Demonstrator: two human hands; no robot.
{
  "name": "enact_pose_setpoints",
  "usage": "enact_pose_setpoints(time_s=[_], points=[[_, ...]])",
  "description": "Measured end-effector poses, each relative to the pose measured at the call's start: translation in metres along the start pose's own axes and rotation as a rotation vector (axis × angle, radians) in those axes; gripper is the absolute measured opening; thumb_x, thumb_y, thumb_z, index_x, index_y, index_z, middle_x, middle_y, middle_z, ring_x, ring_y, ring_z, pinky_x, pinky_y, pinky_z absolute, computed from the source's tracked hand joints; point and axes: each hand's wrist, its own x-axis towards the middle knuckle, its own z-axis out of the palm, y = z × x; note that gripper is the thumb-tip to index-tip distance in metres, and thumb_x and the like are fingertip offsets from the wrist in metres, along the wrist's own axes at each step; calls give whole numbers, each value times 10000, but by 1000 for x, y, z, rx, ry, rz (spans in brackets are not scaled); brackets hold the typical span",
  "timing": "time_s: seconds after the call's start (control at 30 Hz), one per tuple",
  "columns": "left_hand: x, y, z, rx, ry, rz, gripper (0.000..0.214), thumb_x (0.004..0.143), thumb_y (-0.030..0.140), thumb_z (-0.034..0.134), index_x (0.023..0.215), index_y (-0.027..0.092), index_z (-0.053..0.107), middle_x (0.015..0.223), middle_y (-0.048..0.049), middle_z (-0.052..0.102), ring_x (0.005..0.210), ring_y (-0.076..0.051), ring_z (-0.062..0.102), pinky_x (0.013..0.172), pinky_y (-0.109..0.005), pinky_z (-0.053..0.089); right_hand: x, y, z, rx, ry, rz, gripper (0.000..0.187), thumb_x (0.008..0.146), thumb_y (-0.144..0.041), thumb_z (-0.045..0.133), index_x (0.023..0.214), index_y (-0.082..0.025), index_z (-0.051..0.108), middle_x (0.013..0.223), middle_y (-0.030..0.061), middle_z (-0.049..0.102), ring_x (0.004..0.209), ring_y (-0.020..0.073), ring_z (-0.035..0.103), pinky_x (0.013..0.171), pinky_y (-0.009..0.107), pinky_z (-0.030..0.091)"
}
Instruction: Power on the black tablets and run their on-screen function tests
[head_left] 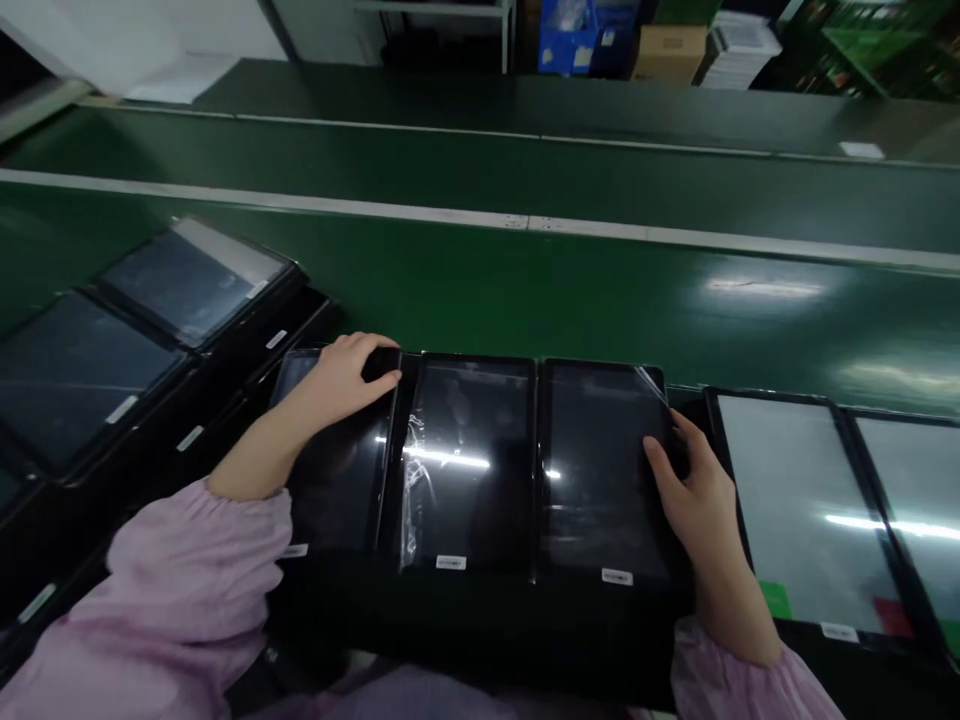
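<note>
Three dark tablets lie side by side in front of me, each with a small white label near its lower edge. My left hand point(349, 375) grips the left tablet point(337, 480) by its upper right corner, fingers over the far edge and thumb at the side. Loose clear film runs along the left side of the middle tablet point(476, 470), which neither hand touches. My right hand point(694, 480) is closed on the right edge of the right tablet point(600, 470), thumb on its face. Its other fingers are partly hidden at that edge.
Stacked tablets point(195, 285) lie at an angle on the left. To the right are tablets with pale screens point(810, 490), bearing green and red stickers. A green work surface point(480, 290) with pale strips stretches beyond. Blue bins point(568, 40) and a cardboard box point(670, 52) stand behind.
</note>
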Motion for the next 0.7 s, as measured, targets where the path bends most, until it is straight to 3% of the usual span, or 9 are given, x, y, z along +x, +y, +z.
enact_pose_setpoints(time_s=[0.2,0.4,0.5,0.7], points=[[-8,-10,4,25,-42,-51,680,727,576,633,1274,174,679,1253,-190,673,1263,-436,589,1178,-662,443,2,2,10,-25,44,-27,799,881,-797,539,1378,-196,715,1155,161,789,1011,339,768,703,401,607],[-10,-6,6,-12,-21,-36,635,746,511,626,1285,176,657,1267,-181,655,1288,-417,577,1163,-620,464,1,6,17,-95,93,-32,699,929,-786,542,1321,-248,754,1020,115,796,757,272,731,569,350,541],[-7,-1,7,-18,33,-67,509,816,521,559,1172,178,681,1177,-181,688,1209,-410,611,1137,-646,463,0,5,18,-103,104,-37,659,942,-773,537,1248,-239,773,1082,120,803,875,297,761,663,385,603],[-4,16,14,-8,166,-127,347,804,497,561,1000,227,657,1034,-114,728,1063,-344,659,1089,-565,498,1,2,12,-53,18,-8,653,956,-700,571,1363,-214,726,1266,141,780,1107,334,761,879,473,653]])
